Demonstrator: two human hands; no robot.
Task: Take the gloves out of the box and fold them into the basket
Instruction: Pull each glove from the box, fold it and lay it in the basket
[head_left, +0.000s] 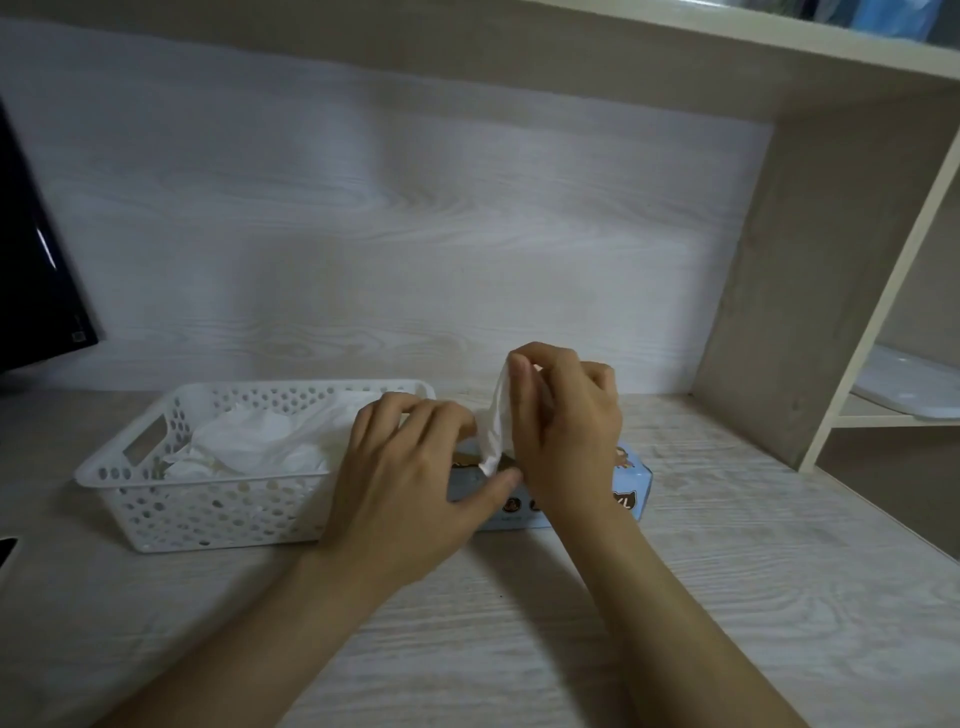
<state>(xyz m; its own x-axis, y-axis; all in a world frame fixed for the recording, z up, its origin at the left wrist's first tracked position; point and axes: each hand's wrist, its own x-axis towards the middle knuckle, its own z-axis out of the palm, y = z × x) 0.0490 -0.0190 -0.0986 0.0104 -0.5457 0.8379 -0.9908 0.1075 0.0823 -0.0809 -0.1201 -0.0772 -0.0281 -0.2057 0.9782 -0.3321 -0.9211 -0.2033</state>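
Observation:
A light blue glove box (631, 486) lies on the desk, mostly hidden behind my hands. My right hand (569, 431) pinches a thin white glove (496, 423) and lifts it out of the box's top opening. My left hand (410, 478) rests on the left end of the box with relaxed fingers, thumb against its front face. To the left stands a white perforated basket (208, 506) holding several white gloves (260, 441).
A wooden back panel rises behind the desk, with a shelf above. An upright wooden divider (810, 291) stands at the right, with a white object (914, 389) on a lower shelf beyond it. A dark monitor (36, 280) is at the left edge.

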